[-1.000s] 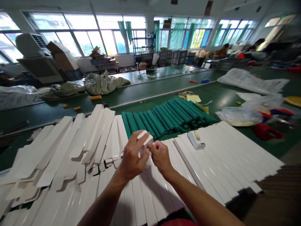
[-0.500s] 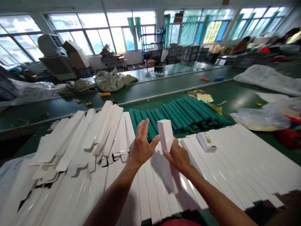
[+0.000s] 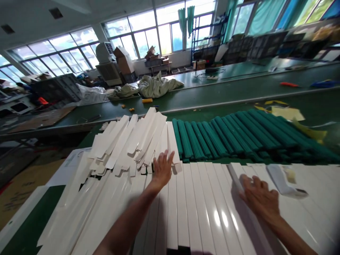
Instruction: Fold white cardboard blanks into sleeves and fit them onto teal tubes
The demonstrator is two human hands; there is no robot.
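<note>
- Lying at the left of the green counter [image 3: 44,214], a pile of white card cartons [image 3: 142,131] is left loose and overlapping; shaping seems undone there.
- At the pile's right edge the left hand [image 3: 162,169] is held with fingers spread; nothing is seen in its grip, and whether a carton is touched cannot be told.
- Through the middle, a row of white boxes [image 3: 195,198] is laid side by side, apparently already formed; their contents cannot be seen.
- Behind the row, ribbed green rods [image 3: 220,138] are stacked, uncovered.
- Farther right, a raised box [image 3: 236,170] is covered partly by the right hand [image 3: 261,198], fingers loosely bent; whether it is gripped cannot be told.
- Just beside, a tape dispenser [image 3: 281,179] is set on the boxes.
</note>
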